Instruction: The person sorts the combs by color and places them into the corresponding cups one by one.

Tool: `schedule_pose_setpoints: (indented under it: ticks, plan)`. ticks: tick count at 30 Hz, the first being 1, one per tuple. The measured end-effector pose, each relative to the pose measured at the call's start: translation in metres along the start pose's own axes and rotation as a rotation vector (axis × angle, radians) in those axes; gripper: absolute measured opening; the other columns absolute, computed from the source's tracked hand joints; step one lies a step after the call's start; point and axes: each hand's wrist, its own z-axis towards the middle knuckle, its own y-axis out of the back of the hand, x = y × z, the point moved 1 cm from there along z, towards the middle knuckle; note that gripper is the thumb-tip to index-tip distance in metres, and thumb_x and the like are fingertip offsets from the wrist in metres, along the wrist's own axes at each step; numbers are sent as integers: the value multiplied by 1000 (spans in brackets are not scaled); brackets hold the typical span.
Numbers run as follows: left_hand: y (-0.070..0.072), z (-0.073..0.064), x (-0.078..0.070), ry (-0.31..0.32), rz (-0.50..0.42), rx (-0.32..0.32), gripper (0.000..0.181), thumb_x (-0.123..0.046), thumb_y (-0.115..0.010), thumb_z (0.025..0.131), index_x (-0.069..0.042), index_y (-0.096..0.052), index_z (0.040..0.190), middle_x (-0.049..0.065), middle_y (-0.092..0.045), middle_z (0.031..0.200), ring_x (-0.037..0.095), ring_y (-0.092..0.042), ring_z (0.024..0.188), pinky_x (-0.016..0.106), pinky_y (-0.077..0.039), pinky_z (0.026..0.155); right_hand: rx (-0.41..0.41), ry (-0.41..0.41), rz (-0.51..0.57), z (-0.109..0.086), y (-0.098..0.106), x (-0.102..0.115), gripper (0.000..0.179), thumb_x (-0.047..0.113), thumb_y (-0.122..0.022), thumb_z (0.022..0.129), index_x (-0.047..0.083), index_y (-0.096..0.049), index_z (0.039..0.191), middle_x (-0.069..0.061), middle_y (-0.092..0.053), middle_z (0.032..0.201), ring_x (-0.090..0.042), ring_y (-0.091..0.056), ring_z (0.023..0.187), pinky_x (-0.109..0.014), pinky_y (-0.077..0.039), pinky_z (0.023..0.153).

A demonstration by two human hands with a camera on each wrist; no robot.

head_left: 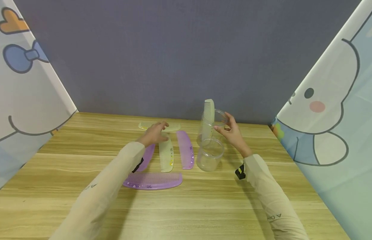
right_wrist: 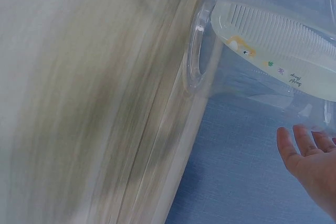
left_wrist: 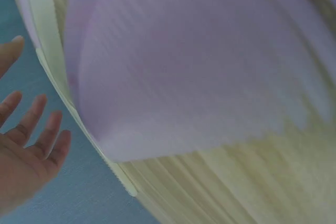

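My left hand (head_left: 156,133) hovers over the combs with fingers spread and nothing in them. Beneath its fingertips lies a pale green comb (head_left: 166,155), and another pale green comb (head_left: 174,127) lies crosswise behind. A purple comb (head_left: 148,156) is partly hidden by the left wrist; it fills much of the left wrist view, blurred. My right hand (head_left: 232,133) holds the taller clear plastic cup (head_left: 220,115) near its rim, thumb at the near side and fingers round the far side. Inside that cup a pale green comb (right_wrist: 294,56) stands upright, its top above the rim.
A second clear cup (head_left: 208,163) stands just in front of the taller one. One purple comb (head_left: 185,150) lies left of the cups, another (head_left: 153,182) lies crosswise nearer me. A grey-blue panel (head_left: 186,60) rises behind the wooden table (head_left: 203,213), with printed cloths at both sides.
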Motion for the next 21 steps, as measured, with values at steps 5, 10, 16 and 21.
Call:
schedule_pose_setpoints:
  ticks: [5, 10, 16, 21]
  plan:
    - [-2, -2, 5, 24, 70, 30, 64, -32, -68, 81, -9, -38, 133, 18, -50, 127, 39, -47, 114, 54, -42, 91, -1, -4, 4, 0, 0, 0, 76, 9, -59, 88, -2, -8, 144, -24, -19, 148, -42, -25, 133, -58, -27, 105]
    - [-3, -4, 7, 39, 91, 40, 66, -36, -68, 80, -8, -39, 132, 18, -49, 128, 40, -47, 113, 55, -41, 92, -4, -6, 10, 0, 0, 1, 76, 9, -59, 88, -2, -8, 144, -24, -19, 148, -42, -25, 133, -58, -27, 104]
    - [-4, -5, 9, 56, 141, 46, 69, -43, -67, 79, -9, -40, 133, 21, -45, 131, 42, -45, 115, 59, -38, 94, -11, -5, 8, 1, -1, 1, 76, 9, -59, 87, -2, -9, 144, -25, -19, 148, -42, -26, 132, -58, -28, 104]
    - [-7, -3, 12, 64, 187, 30, 71, -47, -68, 77, -11, -42, 132, 20, -45, 132, 44, -44, 116, 61, -36, 96, -8, 12, 16, 1, -1, 0, 76, 7, -59, 87, -4, -9, 143, -27, -20, 147, -44, -27, 132, -59, -27, 103]
